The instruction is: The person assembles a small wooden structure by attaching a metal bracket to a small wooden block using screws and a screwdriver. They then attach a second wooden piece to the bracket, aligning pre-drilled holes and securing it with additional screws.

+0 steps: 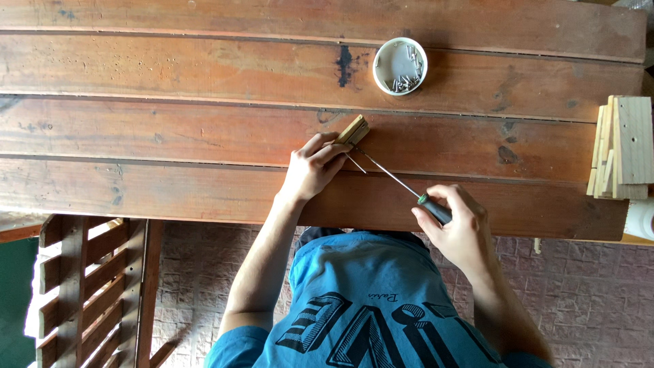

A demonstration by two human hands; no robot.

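Observation:
My left hand [312,169] rests on the brown plank table [170,136] and pinches a small pale wooden block [354,129] between fingers and thumb. My right hand [458,228] grips a screwdriver [398,181] by its dark handle with a green collar. Its thin metal shaft runs up and left, and the tip meets the block just below my left fingertips. Both hands are near the table's front edge.
A round white dish [400,65] holding several screws stands at the back, right of centre. A stack of pale wooden pieces [623,146] sits at the table's right edge. A slatted wooden chair [88,293] stands below left on a brick floor.

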